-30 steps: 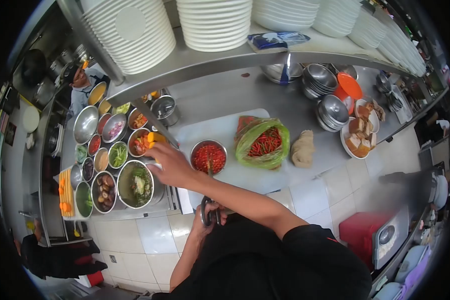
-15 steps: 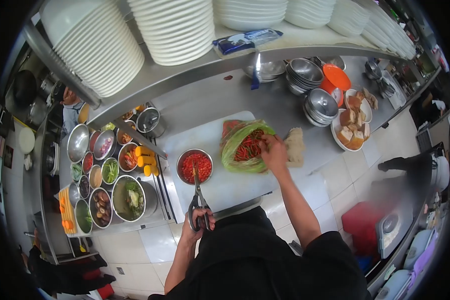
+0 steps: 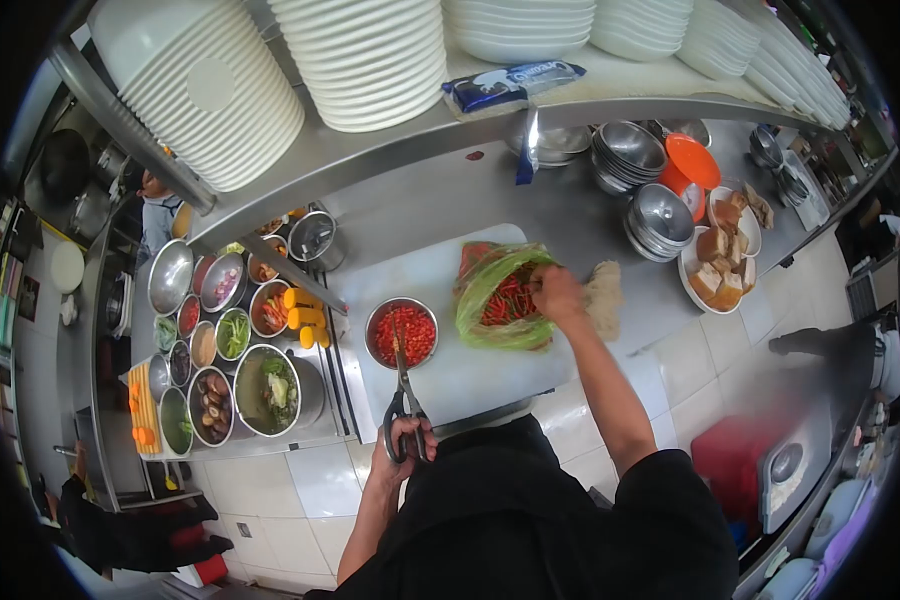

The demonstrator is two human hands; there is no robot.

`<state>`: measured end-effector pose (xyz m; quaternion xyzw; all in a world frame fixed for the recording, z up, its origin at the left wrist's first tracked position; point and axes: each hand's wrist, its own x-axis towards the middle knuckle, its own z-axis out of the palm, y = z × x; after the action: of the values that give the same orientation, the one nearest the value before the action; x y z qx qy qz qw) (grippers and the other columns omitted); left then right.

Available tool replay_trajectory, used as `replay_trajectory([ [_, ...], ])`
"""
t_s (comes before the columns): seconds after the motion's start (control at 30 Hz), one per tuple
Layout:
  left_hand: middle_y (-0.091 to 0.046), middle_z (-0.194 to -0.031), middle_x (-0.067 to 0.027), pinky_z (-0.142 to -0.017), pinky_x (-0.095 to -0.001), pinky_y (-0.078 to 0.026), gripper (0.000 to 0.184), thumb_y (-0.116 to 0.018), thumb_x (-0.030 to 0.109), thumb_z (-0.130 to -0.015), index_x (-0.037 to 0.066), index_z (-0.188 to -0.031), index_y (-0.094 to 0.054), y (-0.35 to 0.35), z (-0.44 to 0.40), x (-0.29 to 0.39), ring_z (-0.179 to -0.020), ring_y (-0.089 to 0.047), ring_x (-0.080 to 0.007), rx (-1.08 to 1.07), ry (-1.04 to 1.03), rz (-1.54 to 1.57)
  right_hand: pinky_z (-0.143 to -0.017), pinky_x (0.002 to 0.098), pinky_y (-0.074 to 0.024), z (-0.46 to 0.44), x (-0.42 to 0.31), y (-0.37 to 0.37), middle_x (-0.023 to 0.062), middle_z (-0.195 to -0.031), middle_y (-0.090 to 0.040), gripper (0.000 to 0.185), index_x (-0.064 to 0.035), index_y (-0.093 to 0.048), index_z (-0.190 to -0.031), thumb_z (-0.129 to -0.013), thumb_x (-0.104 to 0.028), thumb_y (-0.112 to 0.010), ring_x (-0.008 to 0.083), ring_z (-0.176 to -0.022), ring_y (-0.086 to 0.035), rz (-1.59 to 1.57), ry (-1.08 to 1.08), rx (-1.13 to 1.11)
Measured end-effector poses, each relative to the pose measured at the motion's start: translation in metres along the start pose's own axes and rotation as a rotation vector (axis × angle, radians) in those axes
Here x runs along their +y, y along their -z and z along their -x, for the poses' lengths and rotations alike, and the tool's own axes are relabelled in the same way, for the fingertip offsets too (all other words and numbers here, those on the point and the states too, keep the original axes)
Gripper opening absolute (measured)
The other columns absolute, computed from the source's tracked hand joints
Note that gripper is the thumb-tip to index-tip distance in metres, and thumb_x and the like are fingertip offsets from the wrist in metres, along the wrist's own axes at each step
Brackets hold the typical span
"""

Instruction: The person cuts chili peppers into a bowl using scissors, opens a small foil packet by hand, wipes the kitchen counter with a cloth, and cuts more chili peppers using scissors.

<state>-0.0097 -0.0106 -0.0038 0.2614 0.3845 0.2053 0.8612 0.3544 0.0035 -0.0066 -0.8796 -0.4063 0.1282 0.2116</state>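
Note:
My left hand (image 3: 406,447) grips the dark handles of a pair of scissors (image 3: 400,400), whose blades reach into a metal bowl (image 3: 374,358) of chopped red chilies (image 3: 406,322). Both bowl and bag rest on a white cutting board (image 3: 460,385). My right hand (image 3: 556,291) is at the mouth of the green plastic bag (image 3: 474,322), its fingers bent inward among whole red chilies (image 3: 508,301). What those fingers hold, if anything, is hidden. A beige cloth (image 3: 602,300) lies just right of my right hand.
Metal containers of ingredients (image 3: 268,392) crowd the left, beside orange-yellow objects (image 3: 307,318). Stacked white bowls (image 3: 365,70) stand on the overhead shelf (image 3: 370,140). Steel bowls (image 3: 660,220), an orange container (image 3: 692,163) and a bowl of bread-like chunks (image 3: 715,275) are at right. Another person (image 3: 157,210) stands far left.
My right hand went from the containers at left to the chilies in the green bag. The scissors' blades stay in the bowl. The view has shifted slightly.

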Motion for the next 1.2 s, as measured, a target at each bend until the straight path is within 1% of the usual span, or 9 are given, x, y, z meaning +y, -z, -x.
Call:
replay_trajectory([
  [0.07, -0.062, -0.067, -0.0166, -0.052, -0.0341, -0.050, 0.031, -0.055, 0.028, -0.080, -0.002, -0.086, -0.057, -0.001, 0.000, 0.001, -0.054, -0.059, -0.0266, 0.025, 0.011, 0.003, -0.074, 0.0431, -0.0499, 0.001, 0.001, 0.008, 0.0130, -0.087, -0.065, 0.014, -0.0140, -0.068, -0.087, -0.073, -0.013, -0.064, 0.0339, -0.086, -0.062, 0.032, -0.005, -0.026],
  [0.13, -0.061, -0.066, -0.0161, -0.051, -0.0342, -0.049, 0.031, -0.055, 0.028, -0.080, -0.002, -0.086, -0.058, 0.000, 0.000, 0.001, -0.054, -0.059, -0.0264, 0.035, 0.021, -0.013, -0.070, 0.0435, -0.0509, 0.008, 0.003, 0.018, 0.0152, -0.090, -0.064, 0.012, -0.0125, -0.067, -0.087, -0.075, -0.010, -0.063, 0.0334, -0.082, -0.063, -0.003, 0.137, 0.189],
  [0.23, -0.061, -0.066, -0.0165, -0.051, -0.0349, -0.050, 0.031, -0.055, 0.027, -0.080, -0.003, -0.086, -0.058, 0.000, -0.002, 0.000, -0.054, -0.059, -0.0265, 0.047, 0.017, -0.014, -0.068, 0.0432, -0.0485, 0.017, 0.000, 0.031, 0.0145, -0.091, -0.062, 0.010, -0.0087, -0.065, -0.087, -0.079, -0.006, -0.061, 0.0329, -0.080, -0.062, -0.157, 0.193, 0.309],
  [0.43, -0.060, -0.067, -0.0180, -0.052, -0.0356, -0.050, 0.032, -0.057, 0.025, -0.080, -0.006, -0.086, -0.057, -0.002, -0.005, 0.005, -0.055, -0.060, -0.0269, 0.057, 0.042, -0.024, -0.066, 0.0376, -0.0460, 0.050, -0.047, 0.027, 0.0142, -0.085, -0.060, 0.007, -0.0021, -0.061, -0.087, -0.080, -0.004, -0.063, 0.0306, -0.073, -0.059, -0.577, 0.181, 0.177],
  [0.53, -0.061, -0.068, -0.0176, -0.052, -0.0353, -0.050, 0.032, -0.056, 0.028, -0.081, -0.004, -0.086, -0.057, -0.004, -0.004, 0.007, -0.055, -0.060, -0.0269, 0.050, 0.055, -0.011, -0.065, 0.0372, -0.0459, 0.061, -0.066, -0.006, 0.0143, -0.084, -0.059, 0.007, -0.0021, -0.060, -0.087, -0.080, -0.005, -0.063, 0.0302, -0.072, -0.058, -0.590, 0.354, 0.176],
  [0.8, -0.066, -0.074, -0.0152, -0.064, -0.0366, -0.050, 0.041, -0.043, 0.036, -0.084, 0.000, -0.087, -0.062, -0.006, 0.000, 0.011, -0.064, -0.062, -0.0270, -0.079, 0.107, 0.016, -0.062, 0.0372, -0.0451, 0.084, -0.109, -0.054, 0.0115, -0.081, -0.057, 0.007, -0.0039, -0.059, -0.088, -0.082, -0.006, -0.062, 0.0278, -0.070, -0.059, -0.538, 0.429, 0.089],
  [0.9, -0.063, -0.075, -0.0162, -0.068, -0.0373, -0.051, 0.044, -0.047, 0.040, -0.083, -0.001, -0.088, -0.059, -0.010, 0.001, 0.013, -0.067, -0.062, -0.0268, -0.099, 0.130, 0.040, -0.061, 0.0378, -0.0449, 0.088, -0.116, -0.060, 0.0108, -0.081, -0.057, 0.006, -0.0049, -0.060, -0.087, -0.082, -0.006, -0.062, 0.0277, -0.069, -0.059, -0.502, 0.459, 0.122],
  [1.13, -0.063, -0.072, -0.0140, -0.063, -0.0363, -0.051, 0.038, -0.049, 0.037, -0.083, -0.001, -0.085, -0.059, -0.010, -0.003, 0.010, -0.062, -0.062, -0.0250, -0.089, 0.111, 0.075, -0.062, 0.0392, -0.0445, 0.093, -0.119, -0.067, 0.0116, -0.081, -0.056, 0.006, -0.0057, -0.060, -0.086, -0.081, -0.005, -0.062, 0.0296, -0.069, -0.058, -0.492, 0.489, 0.037],
  [1.2, -0.063, -0.069, -0.0134, -0.060, -0.0360, -0.052, 0.036, -0.050, 0.035, -0.083, 0.000, -0.084, -0.058, -0.011, -0.004, 0.011, -0.058, -0.061, -0.0245, 0.054, 0.081, -0.081, -0.063, 0.0395, -0.0444, 0.092, -0.118, -0.069, 0.0117, -0.081, -0.056, 0.007, -0.0058, -0.060, -0.086, -0.080, -0.004, -0.062, 0.0303, -0.070, -0.058, -0.510, 0.480, 0.025],
])
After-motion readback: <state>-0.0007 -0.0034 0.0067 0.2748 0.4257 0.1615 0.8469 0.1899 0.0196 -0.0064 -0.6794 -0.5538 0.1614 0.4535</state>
